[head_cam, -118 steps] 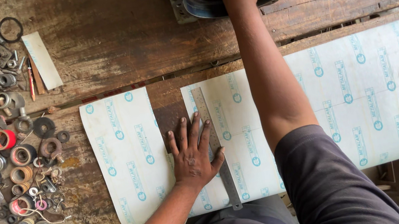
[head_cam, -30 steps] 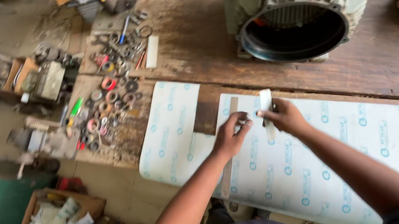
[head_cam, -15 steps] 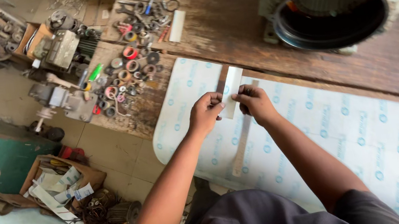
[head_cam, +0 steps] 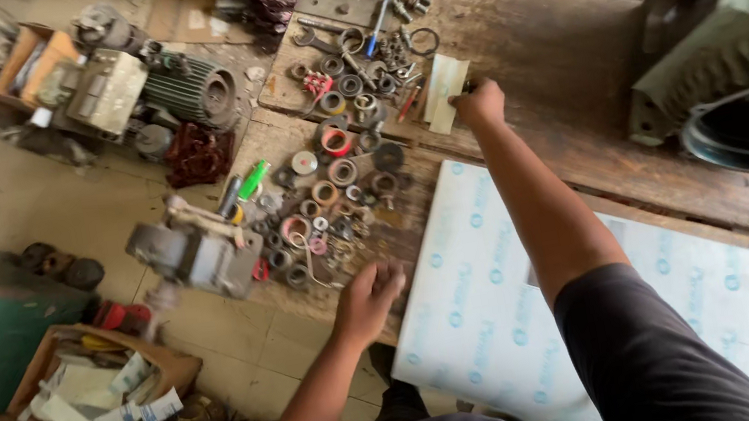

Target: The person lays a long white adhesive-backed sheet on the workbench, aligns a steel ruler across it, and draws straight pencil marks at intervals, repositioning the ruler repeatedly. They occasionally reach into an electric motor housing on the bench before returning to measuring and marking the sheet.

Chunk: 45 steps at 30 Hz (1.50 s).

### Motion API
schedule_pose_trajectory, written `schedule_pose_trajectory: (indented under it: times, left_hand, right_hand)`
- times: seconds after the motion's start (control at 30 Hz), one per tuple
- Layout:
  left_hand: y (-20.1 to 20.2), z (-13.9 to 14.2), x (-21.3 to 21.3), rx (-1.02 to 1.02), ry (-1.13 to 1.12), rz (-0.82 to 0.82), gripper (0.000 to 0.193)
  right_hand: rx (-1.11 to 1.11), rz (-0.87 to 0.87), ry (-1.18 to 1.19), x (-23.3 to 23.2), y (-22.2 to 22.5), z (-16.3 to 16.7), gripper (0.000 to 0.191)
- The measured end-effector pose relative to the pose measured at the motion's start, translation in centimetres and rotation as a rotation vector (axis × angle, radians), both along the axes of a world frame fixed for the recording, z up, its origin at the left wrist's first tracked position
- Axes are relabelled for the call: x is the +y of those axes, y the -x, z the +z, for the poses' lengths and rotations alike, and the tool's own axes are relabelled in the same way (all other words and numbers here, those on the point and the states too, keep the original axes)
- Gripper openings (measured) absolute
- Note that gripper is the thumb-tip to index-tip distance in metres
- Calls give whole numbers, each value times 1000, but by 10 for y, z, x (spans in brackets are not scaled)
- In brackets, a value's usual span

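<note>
— Where's the white strip point(head_cam: 444, 92) now?

— Upper middle of the frame, lying flat on the wooden worktop point(head_cam: 568, 36) just right of the scatter of rings and bearings point(head_cam: 342, 196). Half a second ago both hands held it over the big white sheet point(head_cam: 470, 296); now only the right hand point(head_cam: 479, 105) is at it, arm stretched far out.

— Gripping it?

— The fingers are curled against its right edge, touching it; whether they pinch it I cannot tell. It reads as being laid beside another pale strip.

— And the left hand point(head_cam: 367, 301)?

— It has let go and rests at the worktop's near edge, fingers loosely bent, holding nothing, close to the sheet's left edge.

— How does the strip look?

— Pale, narrow, stiff-looking, tilted slightly. The motor housing point(head_cam: 743, 47) sits at the right.
</note>
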<state>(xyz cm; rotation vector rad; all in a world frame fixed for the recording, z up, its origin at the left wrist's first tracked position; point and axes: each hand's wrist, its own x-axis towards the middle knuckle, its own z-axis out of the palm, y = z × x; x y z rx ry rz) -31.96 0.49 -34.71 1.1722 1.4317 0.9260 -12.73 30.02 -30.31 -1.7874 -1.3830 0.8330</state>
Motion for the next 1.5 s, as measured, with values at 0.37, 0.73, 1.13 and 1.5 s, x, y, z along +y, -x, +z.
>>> schedule_pose_trajectory:
  times: [0.37, 0.73, 1.13, 1.5]
  left_hand:
    - [89, -44, -31, -199, 4, 36, 18]
    - [58, -35, -86, -401, -65, 133, 47]
    - [155, -70, -279, -509, -83, 957, 29]
    - [506, -114, -362, -497, -25, 1495, 26]
  right_hand:
    - [46, -138, 198, 34, 50, -20, 30]
    - [891, 287, 76, -190, 51, -8, 11]
    - [628, 879, 615, -443, 293, -52, 20]
    - [317, 1230, 772, -557, 674, -55, 18]
